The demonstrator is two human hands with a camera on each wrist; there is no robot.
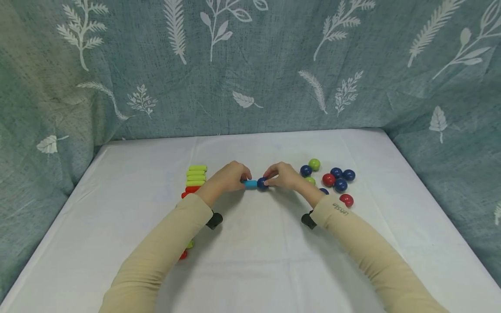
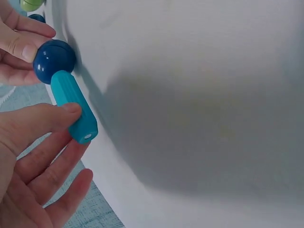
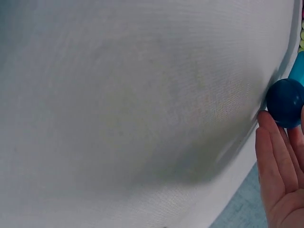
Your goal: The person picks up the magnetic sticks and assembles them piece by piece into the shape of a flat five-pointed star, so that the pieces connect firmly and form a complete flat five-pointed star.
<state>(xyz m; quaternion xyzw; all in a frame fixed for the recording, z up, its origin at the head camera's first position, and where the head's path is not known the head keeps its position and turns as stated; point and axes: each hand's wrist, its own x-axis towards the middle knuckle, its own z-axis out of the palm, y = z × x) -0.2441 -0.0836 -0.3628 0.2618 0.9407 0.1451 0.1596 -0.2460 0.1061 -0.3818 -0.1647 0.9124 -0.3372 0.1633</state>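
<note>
Head view: the left hand [image 1: 231,176] pinches a blue rod [image 1: 251,184], the right hand [image 1: 284,175] a navy ball [image 1: 262,184]; rod and ball touch, between the hands. Green rods [image 1: 196,178] lie left on the table [image 1: 250,248], more balls [image 1: 340,186] right. Left wrist view: thumb and fingers clamp the rod near its holed end; the ball meets the other. Right wrist view: fingers, close together, lie against the ball; the thumb barely shows.
</note>
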